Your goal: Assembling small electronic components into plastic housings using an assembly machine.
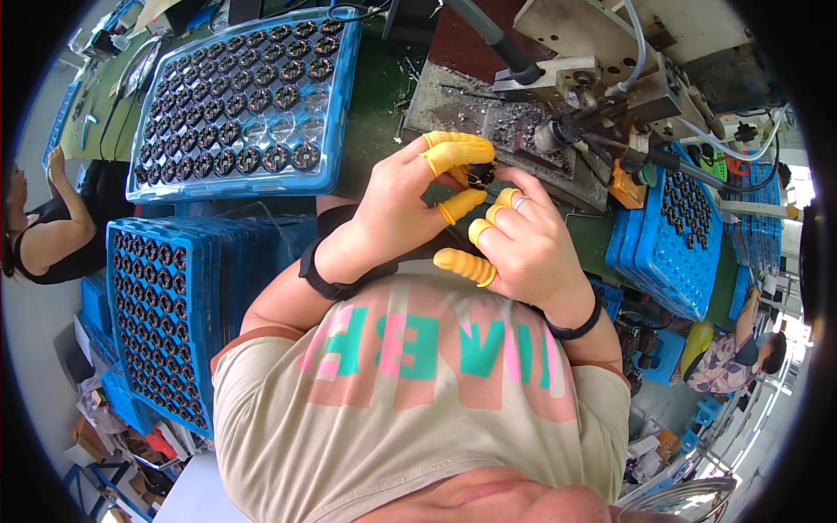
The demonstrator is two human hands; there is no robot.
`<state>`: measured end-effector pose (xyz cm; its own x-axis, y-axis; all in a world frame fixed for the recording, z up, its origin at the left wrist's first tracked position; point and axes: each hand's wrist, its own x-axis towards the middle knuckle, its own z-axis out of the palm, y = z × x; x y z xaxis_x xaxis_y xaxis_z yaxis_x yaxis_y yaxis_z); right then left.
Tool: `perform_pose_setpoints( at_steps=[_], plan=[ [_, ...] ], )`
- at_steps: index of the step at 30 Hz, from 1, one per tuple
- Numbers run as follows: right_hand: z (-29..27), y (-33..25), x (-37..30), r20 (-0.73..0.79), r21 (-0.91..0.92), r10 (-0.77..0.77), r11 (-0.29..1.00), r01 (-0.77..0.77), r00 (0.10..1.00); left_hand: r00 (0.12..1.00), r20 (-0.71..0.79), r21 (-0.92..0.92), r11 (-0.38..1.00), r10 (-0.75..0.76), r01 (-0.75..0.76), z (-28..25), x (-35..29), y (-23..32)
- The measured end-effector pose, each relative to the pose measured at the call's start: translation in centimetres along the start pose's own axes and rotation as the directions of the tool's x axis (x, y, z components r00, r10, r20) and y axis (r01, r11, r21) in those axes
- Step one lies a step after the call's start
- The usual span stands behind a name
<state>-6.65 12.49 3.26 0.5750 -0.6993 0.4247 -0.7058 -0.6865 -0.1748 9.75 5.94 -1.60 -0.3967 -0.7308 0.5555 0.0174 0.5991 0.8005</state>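
Just right of the partly filled blue tray (343, 96), green tabletop (379, 74) leaves passing room, but farther right the machine base (449, 105) and slanting rod (491, 35) obstruct.

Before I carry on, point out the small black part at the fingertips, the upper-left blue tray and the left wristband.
Small black part (480, 176): head view, on its visible dark side.
Upper-left blue tray (235, 187): head view, on its lower rim.
Left wristband (316, 275): head view, on its black band.

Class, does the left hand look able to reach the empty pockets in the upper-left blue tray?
Probably yes: nothing visible blocks the way to the empty pockets, though the left hand seems occupied with a small black part.
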Motion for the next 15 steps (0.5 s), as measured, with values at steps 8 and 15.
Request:
perform_pose_setpoints(
  at_steps=[8,15],
  plan=[
    [-0.01,0.16,-0.02,-0.041,0.034,-0.007,0.999,0.008,0.999,1.000,0.021,-0.032,0.999,-0.022,0.023,0.10,0.09,-0.10],
    [-0.60,0.18,0.10,-0.157,0.254,0.043,0.967,-0.002,0.987,0.999,-0.042,0.013,1.000,-0.026,0.027,0.38,-0.04,-0.61]
  ],
)
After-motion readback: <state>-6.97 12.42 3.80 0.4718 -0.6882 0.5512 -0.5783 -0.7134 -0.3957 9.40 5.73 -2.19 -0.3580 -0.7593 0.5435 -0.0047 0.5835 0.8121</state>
